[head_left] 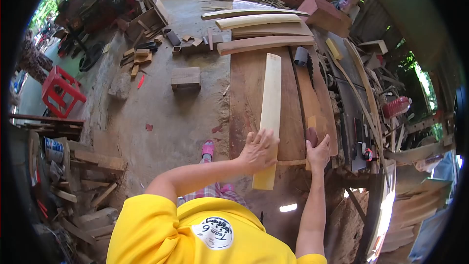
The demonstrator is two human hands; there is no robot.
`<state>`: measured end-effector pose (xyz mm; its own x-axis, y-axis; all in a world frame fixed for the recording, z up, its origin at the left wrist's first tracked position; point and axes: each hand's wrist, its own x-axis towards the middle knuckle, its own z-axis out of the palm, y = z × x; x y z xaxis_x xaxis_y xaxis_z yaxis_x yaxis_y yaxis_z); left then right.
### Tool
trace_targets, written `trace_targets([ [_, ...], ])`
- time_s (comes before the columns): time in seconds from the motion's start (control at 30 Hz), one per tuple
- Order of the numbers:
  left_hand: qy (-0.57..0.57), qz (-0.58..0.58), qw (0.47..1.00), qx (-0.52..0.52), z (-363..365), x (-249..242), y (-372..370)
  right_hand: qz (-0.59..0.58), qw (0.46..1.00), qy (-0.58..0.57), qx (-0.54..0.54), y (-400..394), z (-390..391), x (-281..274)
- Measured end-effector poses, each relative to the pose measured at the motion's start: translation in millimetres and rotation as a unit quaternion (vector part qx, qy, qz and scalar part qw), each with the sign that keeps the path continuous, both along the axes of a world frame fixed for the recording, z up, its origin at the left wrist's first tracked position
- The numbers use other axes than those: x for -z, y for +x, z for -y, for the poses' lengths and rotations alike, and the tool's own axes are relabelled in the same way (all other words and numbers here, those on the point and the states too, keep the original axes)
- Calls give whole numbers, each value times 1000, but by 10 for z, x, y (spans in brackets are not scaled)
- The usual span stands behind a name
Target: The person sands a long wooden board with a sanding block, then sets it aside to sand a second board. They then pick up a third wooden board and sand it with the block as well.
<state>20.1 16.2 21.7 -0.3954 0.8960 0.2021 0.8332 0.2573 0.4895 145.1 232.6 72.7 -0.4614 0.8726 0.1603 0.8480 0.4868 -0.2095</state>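
Note:
A long pale wooden board (271,98) lies lengthwise on the brown wooden workbench (244,98), its near end past the bench edge. My left hand (259,151) rests on the board near that end, fingers bent over its surface and right edge. To the right, my right hand (318,150) is closed around a small dark reddish-brown block (311,136) at the bench's near edge. A light brown piece (317,121) lies just beyond the block.
Curved planks (266,44) lie across the bench's far end beside a grey cylinder (301,56). A wooden block (185,78) sits on the floor, a red stool (62,92) at far left. Long strips and a red bottle (396,107) are at right.

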Motion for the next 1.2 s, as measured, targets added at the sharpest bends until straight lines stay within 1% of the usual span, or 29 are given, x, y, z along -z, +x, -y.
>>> trace_targets([
  [0.03,78,-53,994,50,46,1,-53,-23,1000,-1,-16,22,-24,33],
  [0.07,96,-38,990,93,67,1,-93,-44,998,-4,-33,37,-23,83],
  [0.1,92,-36,990,101,69,-64,-179,-43,999,-9,-24,62,-35,123],
  [0.17,96,2,960,262,-57,-141,-391,-107,986,-101,-82,117,-147,135],
  [0.2,112,-10,945,306,-164,-98,-448,-142,976,-116,-119,104,-235,189],
  [0.23,119,0,944,306,-280,-144,-509,-130,978,-113,-116,-89,-156,12],
  [0.27,28,30,928,370,-395,-190,-553,-176,966,-83,-173,-321,-43,-150],
  [0.3,-62,65,899,428,-457,-240,-582,-216,947,-59,-232,-537,105,-300],
  [0.33,-30,86,910,405,-459,-270,-590,-196,949,-66,-237,-656,220,-367],
  [0.37,-24,100,912,398,-479,-156,-551,-138,956,-92,-244,-816,310,-405],
  [0.4,64,84,924,369,-494,7,-459,-86,957,-114,-251,-1043,366,-413],
  [0.43,150,61,927,337,-517,120,-401,-81,956,-113,-258,-1302,411,-394],
  [0.5,223,40,933,281,-555,184,-355,87,955,-56,-279,-1709,409,-318],
  [0.53,105,84,933,332,-521,71,-399,-3,955,-58,-291,-1974,230,-182],
  [0.57,102,94,932,336,-515,79,-380,16,967,-63,-245,-2342,91,-220],
  [0.6,100,111,931,333,-470,57,-276,15,972,-65,-226,-2606,-136,-139],
  [0.63,97,115,932,330,-476,70,-300,-17,972,-44,-229,-2908,-396,-1],
  [0.67,110,102,936,319,-474,34,-325,9,975,-19,-223,-3170,-549,6],
  [0.7,105,100,935,325,-464,40,-364,41,978,-22,-204,-3383,-589,-78],
  [0.77,134,231,895,356,-493,7,-433,65,977,-18,-201,-3446,-620,-88],
  [0.83,138,209,893,375,-618,-99,-801,-1,971,-19,-237,-3195,-571,-23],
  [0.87,143,186,893,385,-701,-170,-1066,2,969,-29,-244,-2978,-429,-113],
  [0.9,150,173,894,385,-808,-17,-1234,5,966,-42,-256,-2736,-268,-121],
  [0.97,128,156,899,389,-812,13,-1234,2,962,-70,-262,-2386,-5,-192],
  [1.0,131,157,899,388,-807,89,-1107,5,962,-68,-263,-2253,117,-250],
  [1.07,231,131,903,336,-803,263,-791,91,964,-52,-244,-2133,267,-339],
  [1.1,233,128,903,337,-821,257,-780,90,964,-48,-244,-2211,245,-310],
  [1.17,132,128,915,358,-791,164,-790,39,973,-28,-227,-2438,146,-224],
  [1.2,68,138,911,382,-820,85,-814,-1,969,17,-245,-2659,-26,-123],
])
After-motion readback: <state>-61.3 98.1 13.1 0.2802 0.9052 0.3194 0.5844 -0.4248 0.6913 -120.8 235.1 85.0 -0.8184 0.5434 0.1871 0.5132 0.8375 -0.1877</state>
